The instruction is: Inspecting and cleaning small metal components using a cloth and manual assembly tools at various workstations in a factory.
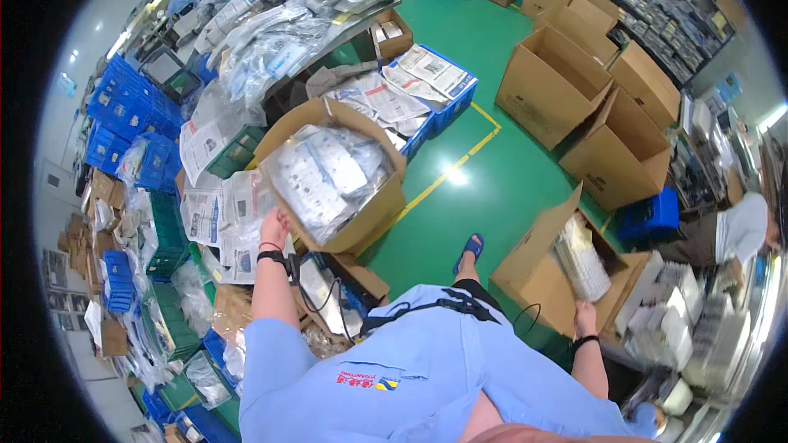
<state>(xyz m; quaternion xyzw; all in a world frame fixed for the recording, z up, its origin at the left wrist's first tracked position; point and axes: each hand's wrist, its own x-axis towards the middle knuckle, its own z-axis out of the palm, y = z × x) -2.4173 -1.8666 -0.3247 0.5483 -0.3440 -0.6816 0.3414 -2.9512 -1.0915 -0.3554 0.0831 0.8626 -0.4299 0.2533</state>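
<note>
Left hand (275, 228) rests open on the rim of a carton (373, 209) full of clear bags (324, 176). Right hand (584, 310) grips a white bundle (581, 261) standing in another carton (533, 267) on the green floor (484, 189).

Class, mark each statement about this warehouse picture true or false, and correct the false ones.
1. The left hand rests at the edge of a cardboard box filled with clear plastic packets. True.
2. The right hand reaches into a blue crate. False: it is at an open cardboard box holding a whitish bundle.
3. The floor is green with a yellow line. True.
4. The person wears red boots. False: a blue sandal shows.
5. Both wrists are bare. False: each wears a dark band.
</note>
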